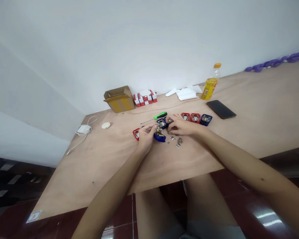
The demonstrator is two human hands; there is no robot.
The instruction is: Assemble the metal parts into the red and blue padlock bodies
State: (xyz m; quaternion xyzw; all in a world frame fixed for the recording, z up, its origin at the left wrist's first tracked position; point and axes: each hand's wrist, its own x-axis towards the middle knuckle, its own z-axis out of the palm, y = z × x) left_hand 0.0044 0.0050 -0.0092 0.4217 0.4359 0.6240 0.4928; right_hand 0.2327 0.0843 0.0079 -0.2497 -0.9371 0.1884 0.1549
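Two blue-capped metal clamps sit btw our hands, roughly mid-way along the plywood bench (94,166): the far clamp (161,123) and the near clamp (158,136), w/ brass showing. Our left hand (146,136) is closed, fingers wrapped around the far clamp's left side. Our right hand (181,126) is curled in, fingertips at that clamp's right side; can't tell if it's gripping or just touching.

We'd judge these stiff and fairly heavy for their size, mostly metal. Caps look smooth, so they could slip; best to take hold by the body, not the cap alone. Loose metal pcs (178,142) just right of the near clamp look small and fiddly, so we'd pinch those w/ fingertips.

Farther right: two red-capped clamps (190,117) and a third blue-capped clamp (206,119). One more red-capped clamp (136,133) is just left of our left hand. Green-handled screwdriver (160,115) lies on the far side, near our hands.
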